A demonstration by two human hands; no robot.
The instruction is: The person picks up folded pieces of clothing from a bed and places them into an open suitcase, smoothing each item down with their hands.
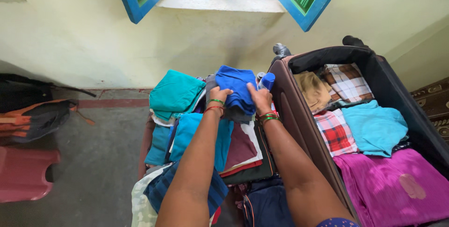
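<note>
While both arms reach forward over the heap of folded clothes (206, 147), the blue folded garment (236, 86) sits at the far end of that heap, directly ahead of the hands and just left of the open suitcase (299, 119). The left hand (219, 95) closes on its lower left edge, the right hand (260, 98) pinches its lower right edge; neither is nearer, since both touch it. Its long axis seems to run away from the person toward the wall, slightly tilted, the free end pointing at the window. A teal folded cloth (175, 93) lies just beside it, to the left.
</note>
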